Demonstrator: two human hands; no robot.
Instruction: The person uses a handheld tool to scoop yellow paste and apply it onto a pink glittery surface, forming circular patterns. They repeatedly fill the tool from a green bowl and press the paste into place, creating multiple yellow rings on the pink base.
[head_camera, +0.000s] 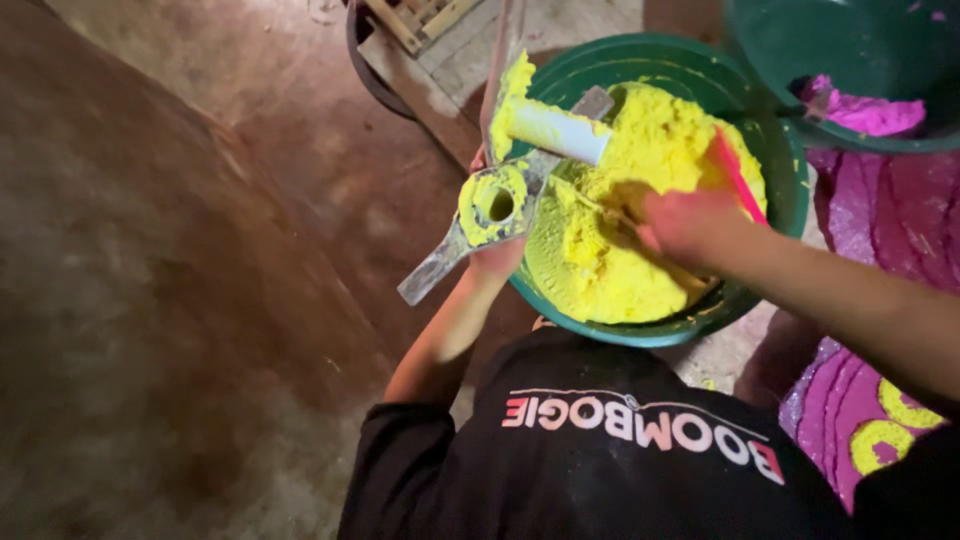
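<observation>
2 hands work over a green bowl heaped with yellow paste. The left hand is closed around a metal mould, a round ring caked in paste with flat handles running from lower left to upper right, held at the bowl's near-left rim. The right hand sits in the paste just right of the mould, fingers curled, seemingly around a red-handled tool; its grip is blurred. A white tube lies above the mould. Pink paste fills another bowl.

left hand clenched, right hand curled
</observation>
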